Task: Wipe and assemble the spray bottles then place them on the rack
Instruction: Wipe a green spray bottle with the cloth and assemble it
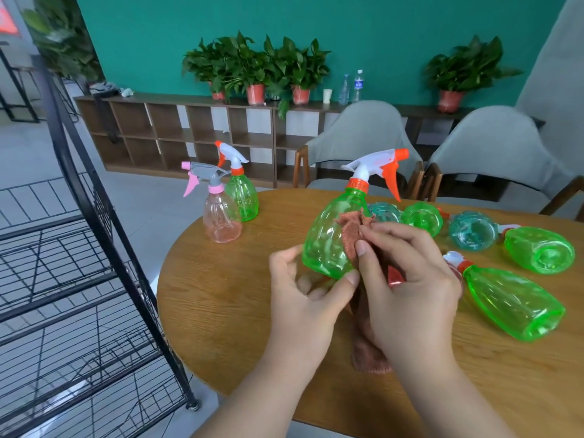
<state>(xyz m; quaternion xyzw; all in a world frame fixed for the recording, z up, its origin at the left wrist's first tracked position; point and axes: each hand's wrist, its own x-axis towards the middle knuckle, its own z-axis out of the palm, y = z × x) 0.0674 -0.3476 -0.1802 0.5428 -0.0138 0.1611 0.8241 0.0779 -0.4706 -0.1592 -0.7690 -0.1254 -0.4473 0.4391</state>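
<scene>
Green plastic is under your cloth at this moment: the held green bottle [325, 238] is lifted over the middle of the table [221, 311] and tilted, and its spray head [376, 169], white with an orange trigger, sits on the neck. Your left hand [303, 298] grips the bottle at its base, with the thumb on the near side and the fingers curled underneath. Your right hand [410, 279] pinches the brown cloth [350, 227] and presses it on the side of the bottle. The rest of the cloth hangs down to the table below your wrist.

I judge the step in hand is the wiping. For the next move, turn the bottle with your left hand so the cloth reaches the sides not yet covered. Keep the base grip firm, because smooth plastic can slip.

A pink bottle [221, 219] and a second green bottle [243, 197] stand upright at the far left edge. Others, such as the lying green bottle [512, 301], rest on their sides toward the right edge and, I think, wait for their turn. The rack [124, 248] stands on the floor just beside the table's left edge, so the placing will need a reach to your left.
</scene>
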